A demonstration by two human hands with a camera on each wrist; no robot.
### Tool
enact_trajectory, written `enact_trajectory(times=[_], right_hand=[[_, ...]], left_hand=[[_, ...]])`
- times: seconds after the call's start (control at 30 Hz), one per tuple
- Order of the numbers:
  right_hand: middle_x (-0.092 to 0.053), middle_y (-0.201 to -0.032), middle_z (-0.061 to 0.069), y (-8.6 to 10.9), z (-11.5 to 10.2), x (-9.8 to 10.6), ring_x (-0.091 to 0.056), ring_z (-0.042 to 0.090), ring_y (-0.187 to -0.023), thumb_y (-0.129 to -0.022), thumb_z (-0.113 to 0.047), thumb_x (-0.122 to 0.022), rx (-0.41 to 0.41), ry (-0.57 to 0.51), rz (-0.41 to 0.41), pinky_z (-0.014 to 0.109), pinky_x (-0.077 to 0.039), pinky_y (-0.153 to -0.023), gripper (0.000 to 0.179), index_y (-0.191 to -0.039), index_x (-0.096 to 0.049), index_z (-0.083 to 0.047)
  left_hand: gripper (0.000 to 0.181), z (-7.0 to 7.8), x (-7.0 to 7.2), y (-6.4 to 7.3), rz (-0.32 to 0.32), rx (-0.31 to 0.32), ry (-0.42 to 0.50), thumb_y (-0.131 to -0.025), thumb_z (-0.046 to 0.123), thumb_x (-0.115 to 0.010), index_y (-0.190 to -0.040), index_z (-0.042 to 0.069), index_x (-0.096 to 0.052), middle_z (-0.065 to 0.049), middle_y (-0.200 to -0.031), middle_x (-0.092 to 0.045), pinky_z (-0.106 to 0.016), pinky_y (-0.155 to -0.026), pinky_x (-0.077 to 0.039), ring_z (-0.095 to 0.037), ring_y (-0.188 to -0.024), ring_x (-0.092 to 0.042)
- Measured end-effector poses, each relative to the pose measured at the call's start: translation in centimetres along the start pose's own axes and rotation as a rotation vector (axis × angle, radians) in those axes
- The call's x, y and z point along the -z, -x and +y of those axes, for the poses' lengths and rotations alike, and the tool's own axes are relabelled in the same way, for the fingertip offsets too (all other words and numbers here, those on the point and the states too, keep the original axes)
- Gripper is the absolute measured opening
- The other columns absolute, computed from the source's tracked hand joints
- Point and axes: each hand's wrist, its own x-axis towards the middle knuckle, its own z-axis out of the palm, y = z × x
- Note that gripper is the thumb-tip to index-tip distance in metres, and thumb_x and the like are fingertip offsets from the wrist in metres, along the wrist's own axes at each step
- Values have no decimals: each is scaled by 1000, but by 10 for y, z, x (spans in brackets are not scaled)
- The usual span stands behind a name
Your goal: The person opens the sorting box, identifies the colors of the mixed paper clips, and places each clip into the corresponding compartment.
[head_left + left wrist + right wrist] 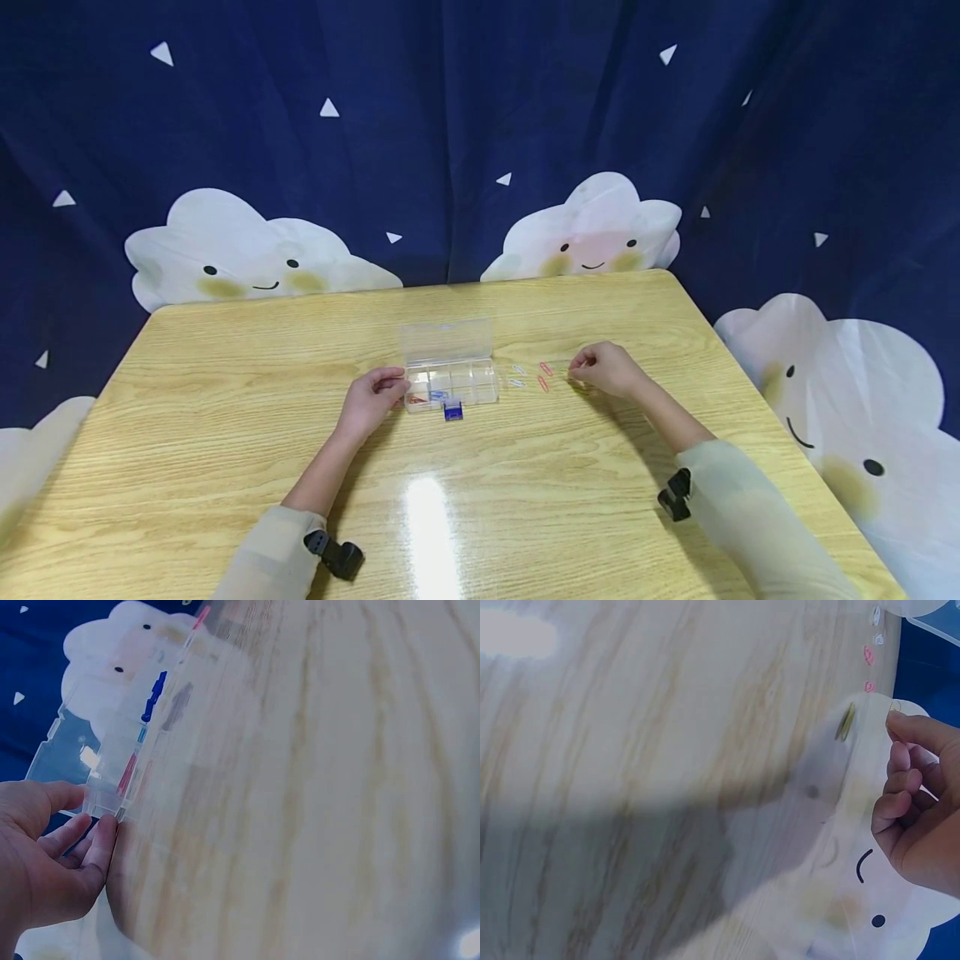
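A clear plastic compartment box (486, 388) lies on the table with its lid (446, 340) raised at the back and a blue latch (453, 410) at the front. My left hand (372, 402) holds its left end between thumb and fingers. Red paper clips (417, 399) and blue paper clips (439, 396) sit in front compartments. To the box's right lie white paper clips (518, 383) and pink paper clips (543, 383). Beyond them, my right hand (609, 369) pinches a thin yellowish paper clip (896, 706) at its fingertips. Another yellowish clip (845, 721) shows nearby.
Everything stands on a wood-grain table (225, 400). A dark blue curtain (450, 125) with cloud and triangle prints hangs behind it and along the sides. Light glares off the tabletop near the front.
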Motion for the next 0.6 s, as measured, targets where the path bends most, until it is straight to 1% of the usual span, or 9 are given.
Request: enact_trajectory(times=[0.2,0.43,0.6], right_hand=[[-60,-74,10,-1,-7,0,-45,13,-56,-84,-22,-58,3,-24,-6,26,-39,-52,15,-87,-65,-9],[-59,-70,10,-4,-11,-2,-45,12,-54,-83,-20,-59,2,-26,-20,25,-39,-50,14,-86,-66,-8],[-59,-70,11,-7,-14,-5,-44,12,-52,-83,-22,-59,-10,-27,-30,26,-38,-49,13,-85,-65,-10]], left_hand=[[35,0,0,0,0,0,0,-85,16,-58,-116,0,-53,-18,-104,-58,-26,-70,-53,-18,-83,-59],[36,-1,1,-1,-6,1,1,-85,17,-58,-116,0,-52,-17,-104,-58,-26,-71,-53,-18,-83,-59],[36,0,1,0,-7,-2,0,-85,17,-58,-117,0,-52,-17,-104,-58,-26,-71,-53,-18,-84,-59]])
